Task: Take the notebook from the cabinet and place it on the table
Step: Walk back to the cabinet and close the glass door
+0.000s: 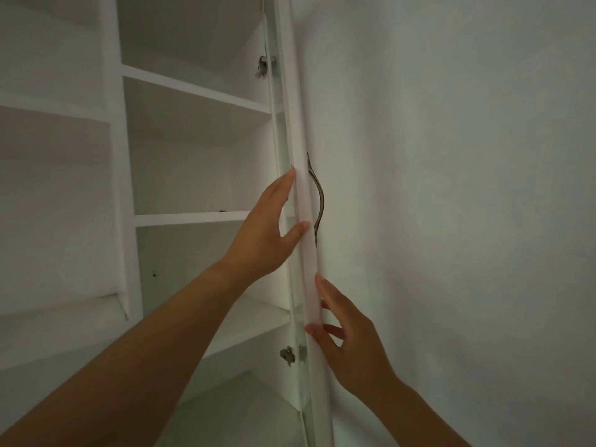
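A white cabinet (193,217) stands in front of me with its right door (306,253) swung wide, seen edge-on. My left hand (267,227) lies flat against the door's inner side, thumb on its edge, beside the curved metal handle (319,201). My right hand (348,337) rests lower on the door's edge, fingers spread and touching its outer face. Only a thin dark and reddish sliver (225,210) shows at the back of the middle shelf; I cannot tell whether it is the notebook. No table is in view.
Several white shelves (200,91) fill the cabinet, with a vertical divider (119,188) and more shelves to the left. Metal hinges (263,67) hold the door at top and bottom (288,354). A plain white wall (451,188) fills the right side.
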Motion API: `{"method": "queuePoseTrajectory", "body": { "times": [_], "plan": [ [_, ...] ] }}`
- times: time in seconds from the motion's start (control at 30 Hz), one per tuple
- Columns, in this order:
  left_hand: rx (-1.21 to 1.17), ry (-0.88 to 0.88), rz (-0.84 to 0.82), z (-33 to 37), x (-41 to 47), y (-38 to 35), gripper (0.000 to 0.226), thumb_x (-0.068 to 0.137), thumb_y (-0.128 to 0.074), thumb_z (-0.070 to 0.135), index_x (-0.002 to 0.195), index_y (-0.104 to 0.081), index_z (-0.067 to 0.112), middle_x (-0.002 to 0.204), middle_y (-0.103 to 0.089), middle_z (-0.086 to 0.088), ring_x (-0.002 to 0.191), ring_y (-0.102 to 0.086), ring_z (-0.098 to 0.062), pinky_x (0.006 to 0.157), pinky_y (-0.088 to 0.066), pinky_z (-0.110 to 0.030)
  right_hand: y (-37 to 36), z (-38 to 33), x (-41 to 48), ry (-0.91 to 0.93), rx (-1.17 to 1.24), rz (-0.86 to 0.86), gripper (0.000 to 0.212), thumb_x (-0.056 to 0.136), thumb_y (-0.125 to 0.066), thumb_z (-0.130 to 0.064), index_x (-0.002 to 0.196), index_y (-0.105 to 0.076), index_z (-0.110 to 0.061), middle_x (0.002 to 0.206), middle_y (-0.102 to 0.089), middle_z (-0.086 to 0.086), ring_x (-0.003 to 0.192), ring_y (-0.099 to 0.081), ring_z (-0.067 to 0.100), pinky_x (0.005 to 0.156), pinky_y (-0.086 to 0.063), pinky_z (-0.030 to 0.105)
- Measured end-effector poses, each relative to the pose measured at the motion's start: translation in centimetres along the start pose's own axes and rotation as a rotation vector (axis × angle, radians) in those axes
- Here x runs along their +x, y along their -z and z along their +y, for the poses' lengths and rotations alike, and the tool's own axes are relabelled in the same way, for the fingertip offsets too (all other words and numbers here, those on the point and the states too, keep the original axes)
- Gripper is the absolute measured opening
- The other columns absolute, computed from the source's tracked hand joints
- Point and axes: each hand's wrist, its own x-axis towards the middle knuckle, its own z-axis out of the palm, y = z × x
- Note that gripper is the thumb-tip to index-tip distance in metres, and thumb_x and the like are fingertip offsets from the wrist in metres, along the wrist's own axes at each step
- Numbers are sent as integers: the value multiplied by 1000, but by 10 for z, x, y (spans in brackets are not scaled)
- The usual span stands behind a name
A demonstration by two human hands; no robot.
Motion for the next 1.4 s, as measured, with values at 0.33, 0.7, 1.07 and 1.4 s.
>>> {"method": "queuePoseTrajectory", "body": {
  "times": [0.33, 0.7, 1.07, 1.4],
  "plan": [
    [-3, 68, -58, -25, -18, 35, 89, 80, -66, 29, 144, -5, 30, 150, -24, 5, 130, -35, -12, 103, -40, -44, -48, -14, 4, 12, 50, 15, 56, 84, -55, -41, 126, -23, -61, 140, -35, -26, 121, -41, -10, 85, -42, 6],
    [90, 142, -39, -71, -39, 81, 88, 79, -65, 29, 145, -5, 27, 149, -27, 4, 127, -38, -12, 102, -42, -46, -107, -18, 19, 118, -86, -79, 61, 88, -53, -42, 137, -18, -48, 148, -22, -25, 133, -25, -7, 104, -41, 31],
    [382, 129, -21, -111, -48, 124, 85, 80, -66, 29, 145, -11, 22, 152, -21, 3, 133, -29, -14, 106, -37, -40, -170, -8, 48, 190, -120, -72, 68, 80, -55, -44, 139, -22, -40, 145, -16, -32, 132, -16, -13, 109, -18, 15],
    [586, 138, -23, -129, -45, 132, 93, 75, -70, 31, 145, -9, 22, 155, -12, 5, 139, -17, -12, 105, -20, -26, -188, 4, 65, 253, -88, -213, 76, 82, -65, -32, 139, -15, -37, 148, -6, -29, 131, -1, -19, 101, -2, -2]
  ]
}}
